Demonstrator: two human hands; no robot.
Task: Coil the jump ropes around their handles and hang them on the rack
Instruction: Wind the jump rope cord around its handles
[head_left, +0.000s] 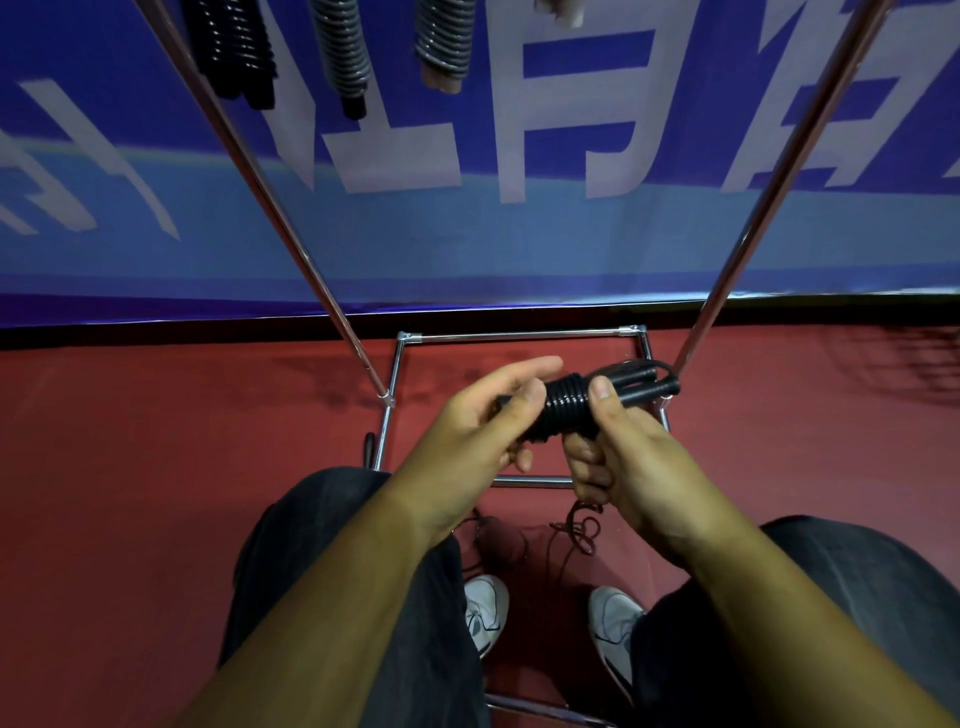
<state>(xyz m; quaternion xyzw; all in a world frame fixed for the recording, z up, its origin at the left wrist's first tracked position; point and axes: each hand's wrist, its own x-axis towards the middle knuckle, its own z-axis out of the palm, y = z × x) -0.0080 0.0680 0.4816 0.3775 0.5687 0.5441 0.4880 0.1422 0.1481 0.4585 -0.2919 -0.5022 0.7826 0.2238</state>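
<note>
**Head view, left to right.** At the top edge hang three coiled bundles side by side: a black ribbed bundle (234, 52), a grey ribbed bundle with a black tip (345, 52), and a grey ribbed bundle with pale handle ends (444, 47). The chrome tubular rack (270, 208) has two slanted poles that meet a rectangular base frame on the matte red floor (156, 467). Behind it is a blue banner with pale lettering (519, 249).

**Centre.** The black jump rope (566, 405) is held over the base frame, between the two hands.
- **Axis:** its long axis runs from lower left to upper right.
- **Handles:** two smooth cylindrical handles lie side by side, butt ends pointing right and slightly upward.
- **Cord:** glossy cord wraps their middle in tight, ridged turns.

**Grip.**
- **Left hand** (467, 426): the thumb presses on the coil's left end, the forefinger stretches over the top, and the lower fingers curl beneath, clasping that end.
- **Right hand** (634, 467): the thumb lies on top of the coil's right edge, and the fingers are curled tight underneath, clamped round the bundle.

**Below.** A loose dark cord (576, 530) trails in loops below the right hand. Dark trouser legs flank two white shoes (485, 608).
</note>
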